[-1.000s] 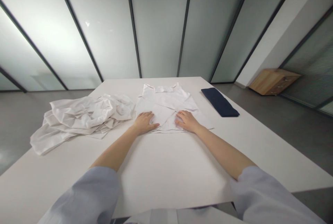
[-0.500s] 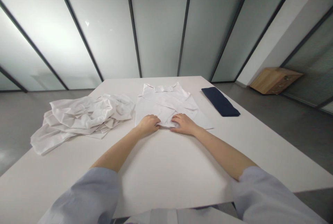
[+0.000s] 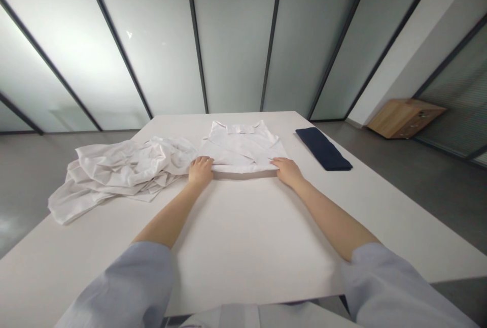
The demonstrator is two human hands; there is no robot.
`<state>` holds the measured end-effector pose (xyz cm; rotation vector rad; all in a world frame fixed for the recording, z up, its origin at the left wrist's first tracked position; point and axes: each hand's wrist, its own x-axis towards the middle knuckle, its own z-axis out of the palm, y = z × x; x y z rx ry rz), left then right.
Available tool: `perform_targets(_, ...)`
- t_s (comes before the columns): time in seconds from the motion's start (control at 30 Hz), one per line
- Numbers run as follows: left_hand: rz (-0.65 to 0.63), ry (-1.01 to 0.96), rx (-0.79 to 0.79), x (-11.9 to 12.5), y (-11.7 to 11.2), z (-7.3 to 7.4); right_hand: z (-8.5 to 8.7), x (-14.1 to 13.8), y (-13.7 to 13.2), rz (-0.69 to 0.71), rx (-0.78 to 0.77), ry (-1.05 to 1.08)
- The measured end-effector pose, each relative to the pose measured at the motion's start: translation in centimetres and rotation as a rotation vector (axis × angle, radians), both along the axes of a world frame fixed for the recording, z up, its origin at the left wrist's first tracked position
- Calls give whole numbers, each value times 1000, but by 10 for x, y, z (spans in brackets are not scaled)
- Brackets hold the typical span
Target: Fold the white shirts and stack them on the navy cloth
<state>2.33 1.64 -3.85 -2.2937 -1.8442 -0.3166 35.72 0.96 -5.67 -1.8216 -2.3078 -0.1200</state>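
Note:
A white shirt point(image 3: 243, 148) lies flat in front of me, its collar at the far end and its near edge folded over in a straight line. My left hand point(image 3: 201, 169) grips the left end of that folded edge, fingers closed round the cloth. At the right end, my right hand point(image 3: 288, 171) is closed on the same edge. Between the hands the fold is slightly raised and casts a shadow on the white table point(image 3: 243, 236). The fingertips are partly hidden by the cloth.
To the left, a loose heap of white cloth point(image 3: 125, 170) reaches close to my left hand. A folded dark navy cloth point(image 3: 323, 149) lies by the table's right edge. A wooden cabinet point(image 3: 405, 117) stands on the floor beyond, and frosted panels point(image 3: 232, 38) line the back.
My hands have moved apart from the middle of the shirt's near edge to its two ends. The near edge now lies farther from me, folded over in a straight line.

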Motion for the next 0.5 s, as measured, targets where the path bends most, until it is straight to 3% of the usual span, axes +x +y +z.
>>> perform_targets(0.13, -41, 2, -186, -14, 10, -4, 5, 5, 1, -124, -50, 58)
perform_targets(0.23, -90, 37, -253, -17, 13, 1, 11, 4, 1, -180, -68, 29)
perform_targets(0.37, -154, 77, -364, -13, 9, 24, 24, 6, 0, -136, -201, 2)
perform_targets(0.5, -273, -57, -543, -21, -2, 56, 50, 19, -5, 52, -513, 101)
